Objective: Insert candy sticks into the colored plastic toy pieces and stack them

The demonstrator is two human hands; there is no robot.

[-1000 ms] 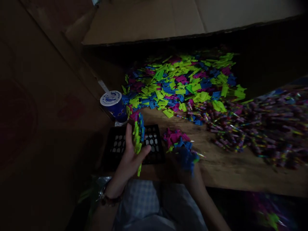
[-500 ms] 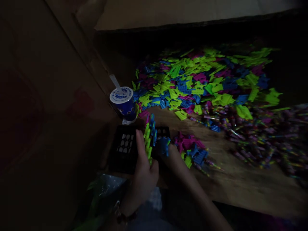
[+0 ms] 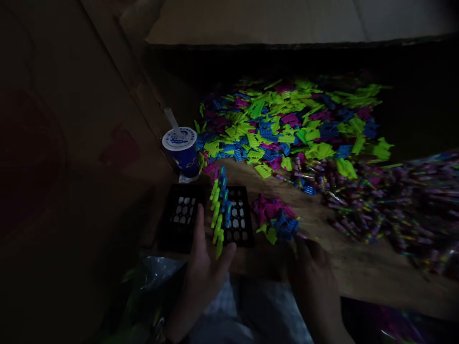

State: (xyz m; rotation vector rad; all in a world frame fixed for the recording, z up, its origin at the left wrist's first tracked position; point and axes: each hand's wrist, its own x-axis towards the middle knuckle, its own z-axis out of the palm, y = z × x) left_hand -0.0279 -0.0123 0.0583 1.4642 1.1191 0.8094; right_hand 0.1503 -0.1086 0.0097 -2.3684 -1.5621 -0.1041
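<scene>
My left hand [image 3: 206, 267] is open, its forefinger stretched up and its thumb spread to the right. Between them, the near end of a slanting row of yellow-green, blue and pink plastic pieces [image 3: 217, 215] shows; whether the palm touches it I cannot tell. My right hand [image 3: 313, 270] is bent down to the wood, fingers closed in a dark pinch whose contents are hidden. It is at the near right side of a small heap of pink pieces [image 3: 272, 208], blue pieces [image 3: 285, 225] and yellow-green ones. Black slotted trays [image 3: 247, 239] flank the row.
A blue lidded cup [image 3: 184, 160] with a straw stands behind the trays. Farther back spreads a large pile of coloured plastic pieces [image 3: 279, 124] under a cardboard flap [image 3: 287, 24]. Thin wrapped tubes [image 3: 387, 215] are heaped on the right. Clear plastic film [image 3: 161, 272] lies at lower left.
My right hand has left the row, where it had a blue piece, and moved right to the near side of the small heap. My left thumb and forefinger have spread wider.
</scene>
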